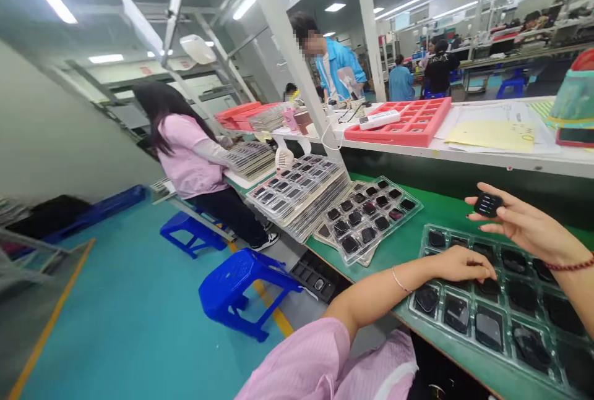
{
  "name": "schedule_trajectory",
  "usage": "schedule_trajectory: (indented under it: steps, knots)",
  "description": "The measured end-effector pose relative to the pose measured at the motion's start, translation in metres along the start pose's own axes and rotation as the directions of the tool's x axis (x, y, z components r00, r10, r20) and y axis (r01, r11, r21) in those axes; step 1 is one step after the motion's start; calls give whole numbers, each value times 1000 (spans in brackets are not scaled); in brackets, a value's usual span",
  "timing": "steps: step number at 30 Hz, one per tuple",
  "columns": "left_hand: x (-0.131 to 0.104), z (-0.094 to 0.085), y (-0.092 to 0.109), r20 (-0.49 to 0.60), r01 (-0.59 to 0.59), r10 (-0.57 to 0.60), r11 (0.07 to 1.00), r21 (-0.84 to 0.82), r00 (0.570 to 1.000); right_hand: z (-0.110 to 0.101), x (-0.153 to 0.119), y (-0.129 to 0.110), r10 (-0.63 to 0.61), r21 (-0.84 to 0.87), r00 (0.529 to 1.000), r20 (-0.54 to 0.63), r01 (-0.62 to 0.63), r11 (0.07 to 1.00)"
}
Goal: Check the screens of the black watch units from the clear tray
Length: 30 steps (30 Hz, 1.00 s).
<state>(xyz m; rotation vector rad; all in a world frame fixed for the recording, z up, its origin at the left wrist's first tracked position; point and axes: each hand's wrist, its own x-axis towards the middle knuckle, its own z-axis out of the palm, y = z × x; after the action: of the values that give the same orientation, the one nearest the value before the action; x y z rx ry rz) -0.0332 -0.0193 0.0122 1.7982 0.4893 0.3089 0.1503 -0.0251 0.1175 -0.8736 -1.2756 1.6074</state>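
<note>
My right hand point(529, 221) is raised above the tray, gripping a small black square piece point(488, 204) with light marks between thumb and fingers. Below and to its left, my left hand point(464, 264) reaches into the clear plastic tray point(415, 307), its fingers bent together onto another black piece point(488, 287) in a compartment. The fingertips partly cover that piece. Black square pieces fill many of the tray's compartments, some with a glossy face.
Another tray of black pieces point(369, 207) lies on the green bench, beside a tall stack of trays point(320, 199). A shelf edge point(510, 162) with a red tray point(434, 134) runs behind. Blue stools point(245, 279) stand left; a person in pink point(190, 153) works beyond.
</note>
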Motion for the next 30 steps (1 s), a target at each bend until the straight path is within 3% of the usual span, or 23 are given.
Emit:
schedule_trajectory:
  steps: [12,23,30]
  knots:
    - [-1,3,-5,-84,9,-16,997,-83,996,-7,16,34,68,153,990,121,-87,984]
    - [0,0,-4,-64,2,-5,999,-42,998,-21,35,92,279,190,959,50,-283,940]
    - [-4,6,0,-118,-56,70,991,119,991,-23,38,93,272,178,958,88,-284,942]
